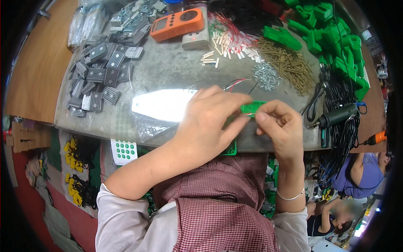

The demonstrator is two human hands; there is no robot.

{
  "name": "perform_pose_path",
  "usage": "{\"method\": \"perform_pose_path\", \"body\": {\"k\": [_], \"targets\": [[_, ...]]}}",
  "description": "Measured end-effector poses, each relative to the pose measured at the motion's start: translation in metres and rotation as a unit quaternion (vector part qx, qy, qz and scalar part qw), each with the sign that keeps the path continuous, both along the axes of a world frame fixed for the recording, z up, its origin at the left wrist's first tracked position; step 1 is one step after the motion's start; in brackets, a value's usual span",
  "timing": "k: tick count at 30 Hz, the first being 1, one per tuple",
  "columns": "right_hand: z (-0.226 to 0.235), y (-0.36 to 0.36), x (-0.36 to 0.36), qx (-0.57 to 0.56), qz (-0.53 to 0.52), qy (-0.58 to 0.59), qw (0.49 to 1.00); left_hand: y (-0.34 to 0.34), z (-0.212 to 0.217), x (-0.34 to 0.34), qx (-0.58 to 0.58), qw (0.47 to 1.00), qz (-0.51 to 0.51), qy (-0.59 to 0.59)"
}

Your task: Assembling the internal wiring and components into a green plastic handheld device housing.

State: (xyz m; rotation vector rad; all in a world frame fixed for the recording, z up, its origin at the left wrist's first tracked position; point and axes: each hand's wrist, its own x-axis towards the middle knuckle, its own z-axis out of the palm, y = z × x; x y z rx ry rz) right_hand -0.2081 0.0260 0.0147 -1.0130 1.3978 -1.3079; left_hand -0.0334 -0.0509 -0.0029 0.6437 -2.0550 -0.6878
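A small green plastic housing [250,107] is at the table's near edge, between my hands. My left hand [212,113] is closed around its left side, index finger above and thumb below, and covers part of it. Thin wire [247,114] runs across the housing toward my right hand [282,126], whose thumb and forefinger are pinched on its end. Red, white and black leads [236,85] stick out behind my left hand. Below that hand, another green plastic piece [231,148] shows in part at the table edge.
A bright white sheet [159,105] lies left of my hands, near grey ribbed blocks [111,63]. Farther back are an orange meter [176,24], white connectors, silver screws [266,76] and brass screws [289,63]. Right are green housings [323,33], black cables and a power screwdriver [340,116].
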Motion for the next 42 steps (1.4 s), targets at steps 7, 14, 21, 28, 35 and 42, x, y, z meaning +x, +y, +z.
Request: {"method": "perform_pose_path", "body": {"k": [7,14,21,28,35,42], "targets": [[0.009,-0.010,-0.017,0.102,0.142,-0.100,0.979,-0.007,0.005,0.002,-0.076,0.995,-0.066,-0.018],[0.003,0.010,-0.002,-0.173,0.040,0.402,0.898,-0.004,0.009,0.001,-0.030,0.997,-0.076,-0.014],[0.019,-0.002,-0.016,0.184,0.168,-0.084,0.965,-0.008,0.004,0.001,-0.154,0.984,-0.079,-0.032],[0.009,0.011,-0.004,-0.078,0.097,0.289,0.949,-0.009,0.004,0.000,-0.057,0.994,-0.093,-0.012],[0.007,-0.001,-0.017,0.087,0.131,0.003,0.988,-0.013,0.002,-0.003,-0.178,0.977,-0.118,-0.007],[0.010,0.017,0.001,-0.053,0.078,0.248,0.964,-0.009,0.005,0.004,-0.064,0.991,-0.120,-0.014]]}}
